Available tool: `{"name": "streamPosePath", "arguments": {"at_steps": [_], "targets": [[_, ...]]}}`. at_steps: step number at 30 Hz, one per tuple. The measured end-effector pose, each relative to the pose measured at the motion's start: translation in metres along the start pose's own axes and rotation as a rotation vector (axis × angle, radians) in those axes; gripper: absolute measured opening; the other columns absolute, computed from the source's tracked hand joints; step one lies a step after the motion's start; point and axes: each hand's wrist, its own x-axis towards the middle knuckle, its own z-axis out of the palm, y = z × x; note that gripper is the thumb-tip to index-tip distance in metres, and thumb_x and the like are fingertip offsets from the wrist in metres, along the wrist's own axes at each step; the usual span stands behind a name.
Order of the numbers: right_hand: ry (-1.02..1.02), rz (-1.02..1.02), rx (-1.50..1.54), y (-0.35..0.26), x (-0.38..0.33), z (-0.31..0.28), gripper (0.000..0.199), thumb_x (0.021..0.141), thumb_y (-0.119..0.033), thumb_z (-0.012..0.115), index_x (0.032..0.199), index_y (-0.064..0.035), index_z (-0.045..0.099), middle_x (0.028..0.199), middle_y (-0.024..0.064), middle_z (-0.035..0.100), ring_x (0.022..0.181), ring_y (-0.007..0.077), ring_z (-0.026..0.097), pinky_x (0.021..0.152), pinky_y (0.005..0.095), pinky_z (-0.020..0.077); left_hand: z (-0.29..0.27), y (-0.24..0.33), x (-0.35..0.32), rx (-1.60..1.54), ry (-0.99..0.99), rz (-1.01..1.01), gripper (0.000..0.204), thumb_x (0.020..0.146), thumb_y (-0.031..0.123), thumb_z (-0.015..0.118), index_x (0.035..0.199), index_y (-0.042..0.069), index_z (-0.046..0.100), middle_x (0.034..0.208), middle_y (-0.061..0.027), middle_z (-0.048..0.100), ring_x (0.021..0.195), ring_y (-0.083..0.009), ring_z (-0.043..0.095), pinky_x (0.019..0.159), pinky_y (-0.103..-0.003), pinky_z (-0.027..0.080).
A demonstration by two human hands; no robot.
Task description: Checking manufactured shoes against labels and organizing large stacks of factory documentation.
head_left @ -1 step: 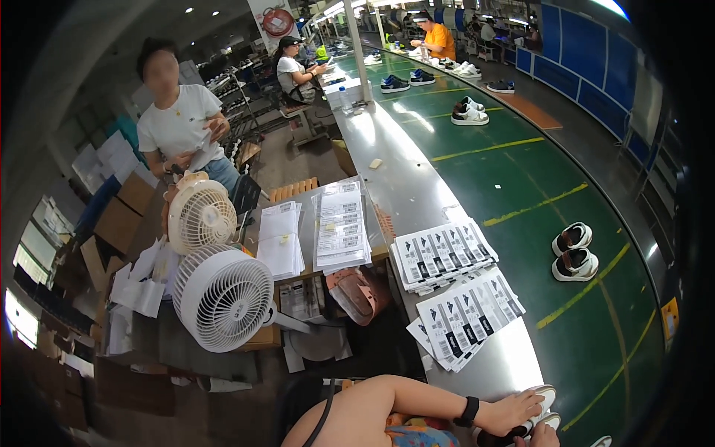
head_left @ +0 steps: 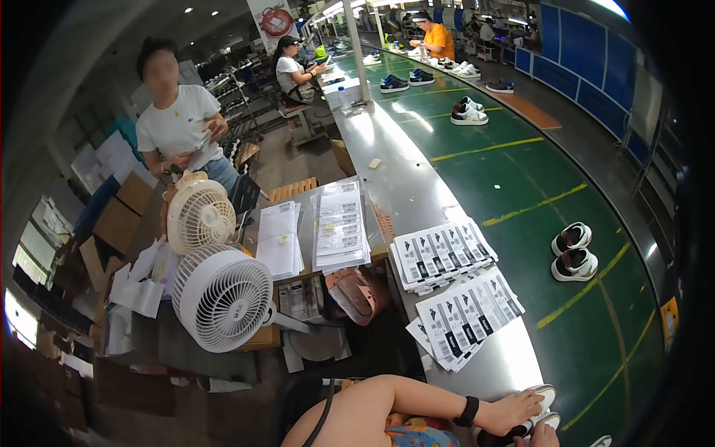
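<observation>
A green conveyor belt, crossed by yellow lines, curves down the right side and carries several sneakers. Along its left edge runs a long, shiny metal surface. At left, a co-worker in a white T-shirt stands behind two fans: a white fan in front and a cream fan just beyond it. Two stacks of printed label sheets lie on the metal surface, the farther stack neater, the nearer stack fanned out at its lower left. Right of them, a brown-and-white pair of sneakers sits on the belt. The white-toed sneakers being handled are at the lower right, where the surface meets the belt. The left hand lies across them, its fingers bent over and grasping the upper. The right hand touches the nearer toe; the lower edge cuts it off, so I cannot tell whether its fingers grip. A black wristband circles the left wrist.
</observation>
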Motion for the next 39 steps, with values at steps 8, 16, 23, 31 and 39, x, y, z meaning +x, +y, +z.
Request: {"name": "streamPosePath", "arguments": {"at_steps": [8,16,23,31,39], "targets": [[-0.008,0.032,-0.052,-0.004,-0.006,0.000,0.035,0.083,-0.032,0.072,0.098,-0.0035,0.060,0.084,0.0175,0.061,0.078,0.0367,0.061,0.067,0.0449,0.0492,-0.005,0.004,0.000,0.017,-0.040,-0.006,0.056,0.072,0.004,0.062,0.125,-0.005,0.045,0.147,-0.0287,0.030,0.136,-0.0500,0.030,0.105,-0.052,0.037],[-0.097,0.170,0.095,-0.019,-0.024,-0.024,0.039,0.084,-0.025,0.070,0.112,-0.0010,0.059,0.101,0.0183,0.060,0.099,0.0375,0.056,0.087,0.0445,0.0457,0.003,0.004,-0.001,0.009,0.035,0.026,0.055,0.072,0.005,0.063,0.124,-0.004,0.045,0.145,-0.0275,0.033,0.135,-0.0477,0.031,0.105,-0.053,0.036],[0.086,0.211,0.272,-0.022,-0.042,-0.024,0.038,0.086,-0.016,0.071,0.117,0.0001,0.058,0.117,0.0205,0.058,0.112,0.0378,0.055,0.095,0.0414,0.0453,-0.021,0.017,-0.007,0.052,0.013,-0.053,0.058,0.073,0.004,0.068,0.125,0.002,0.044,0.142,-0.0266,0.037,0.127,-0.0474,0.041,0.101,-0.051,0.040],[0.052,0.082,0.176,-0.004,-0.044,-0.062,0.027,0.087,-0.017,0.071,0.109,-0.0036,0.063,0.118,0.0132,0.062,0.109,0.0317,0.059,0.090,0.0388,0.0491,-0.125,0.074,-0.063,-0.120,0.040,-0.120,0.025,0.086,0.013,0.064,0.107,0.001,0.057,0.104,-0.0180,0.063,0.095,-0.0366,0.061,0.084,-0.042,0.049],[0.019,-0.199,0.254,0.006,-0.018,-0.075,0.044,0.068,-0.009,0.080,0.106,-0.0010,0.060,0.115,0.0161,0.061,0.103,0.0368,0.060,0.088,0.0426,0.0487,-0.171,0.081,-0.240,0.692,-0.002,-1.308,0.038,0.082,0.040,0.067,0.094,0.003,0.066,0.092,-0.0180,0.069,0.089,-0.0353,0.068,0.075,-0.046,0.055]]}}
